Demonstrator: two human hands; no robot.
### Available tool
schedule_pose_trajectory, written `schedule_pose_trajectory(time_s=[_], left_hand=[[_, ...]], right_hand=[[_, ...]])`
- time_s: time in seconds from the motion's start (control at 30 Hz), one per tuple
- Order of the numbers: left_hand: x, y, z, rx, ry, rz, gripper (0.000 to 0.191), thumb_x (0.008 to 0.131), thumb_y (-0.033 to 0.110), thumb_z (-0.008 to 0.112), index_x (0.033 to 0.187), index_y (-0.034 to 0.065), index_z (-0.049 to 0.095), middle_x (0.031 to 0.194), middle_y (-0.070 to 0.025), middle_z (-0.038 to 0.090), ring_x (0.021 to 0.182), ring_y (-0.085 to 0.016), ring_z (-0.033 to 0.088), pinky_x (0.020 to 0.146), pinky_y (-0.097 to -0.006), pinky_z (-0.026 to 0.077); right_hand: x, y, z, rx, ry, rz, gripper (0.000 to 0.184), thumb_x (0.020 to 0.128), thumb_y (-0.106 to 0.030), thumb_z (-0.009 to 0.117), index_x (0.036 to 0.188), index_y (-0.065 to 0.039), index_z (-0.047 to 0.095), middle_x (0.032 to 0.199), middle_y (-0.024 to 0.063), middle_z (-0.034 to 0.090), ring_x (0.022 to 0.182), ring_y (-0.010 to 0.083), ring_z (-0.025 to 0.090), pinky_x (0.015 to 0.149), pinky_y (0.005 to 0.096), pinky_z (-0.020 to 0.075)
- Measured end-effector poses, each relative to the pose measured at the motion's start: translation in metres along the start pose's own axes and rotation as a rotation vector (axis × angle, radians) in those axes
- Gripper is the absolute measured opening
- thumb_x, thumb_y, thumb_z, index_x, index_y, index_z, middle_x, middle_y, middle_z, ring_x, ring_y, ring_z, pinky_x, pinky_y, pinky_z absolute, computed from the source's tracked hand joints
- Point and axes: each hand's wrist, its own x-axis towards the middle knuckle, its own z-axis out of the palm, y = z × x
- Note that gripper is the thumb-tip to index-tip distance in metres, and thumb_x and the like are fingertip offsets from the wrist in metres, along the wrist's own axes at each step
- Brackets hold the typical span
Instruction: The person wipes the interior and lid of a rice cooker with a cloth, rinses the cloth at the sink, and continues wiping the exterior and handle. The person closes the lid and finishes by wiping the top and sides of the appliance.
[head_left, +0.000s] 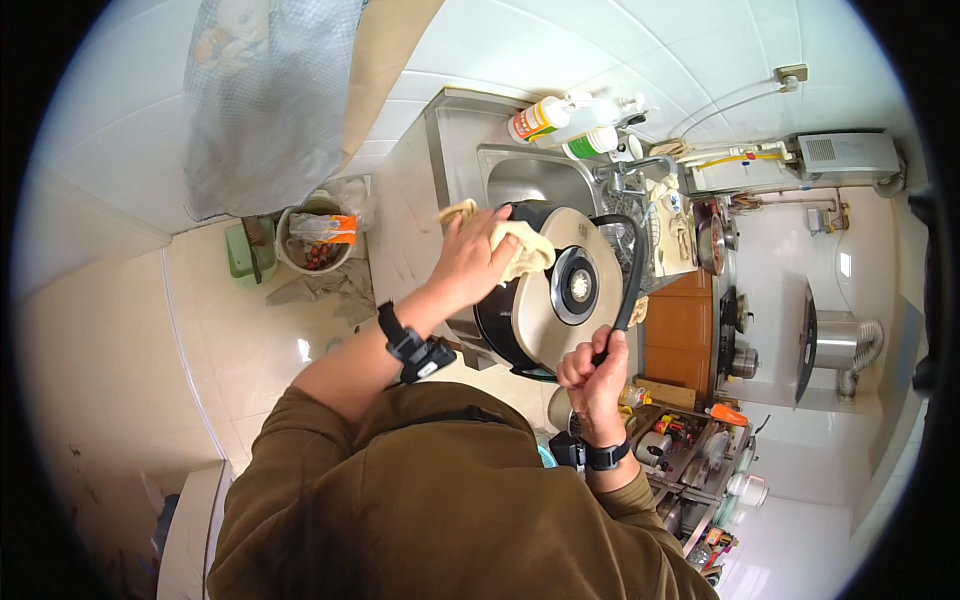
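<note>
A rice cooker (534, 300) with a cream lid, dark sides and a round steam vent (578, 285) is in front of me, tilted at the near side of the sink. My right hand (596, 364) grips its black carrying handle (636, 270) near the lower end. In my left hand (476, 251) is a pale yellow cloth (523, 251), pressed against the cooker's upper side and the lid's edge. One end of the cloth sticks out past my fingers. The cooker's underside is hidden.
Beyond the cooker are a stainless steel sink (536, 184), a faucet (622, 171) and several bottles (538, 120). A waste bin (315, 255) stands on the floor at left beside a green basin (244, 251). A crowded rack (686, 457) is at right. A patterned fabric (270, 105) hangs at upper left.
</note>
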Motion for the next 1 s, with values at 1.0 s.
schedule_pose_trajectory(time_s=[1.0], left_hand=[[-0.124, -0.038, 0.05, -0.857, 0.007, -0.705, 0.045, 0.099, 0.022, 0.034, 0.14, 0.0046, 0.025, 0.126, -0.0134, 0.042, 0.112, -0.022, 0.046, 0.095, -0.0309, 0.04]], right_hand=[[0.004, 0.01, 0.002, -0.058, -0.26, 0.033, 0.038, 0.1, -0.045, 0.025, 0.077, -0.016, 0.033, 0.048, -0.002, 0.019, 0.039, 0.0104, 0.014, 0.038, 0.0273, 0.014]])
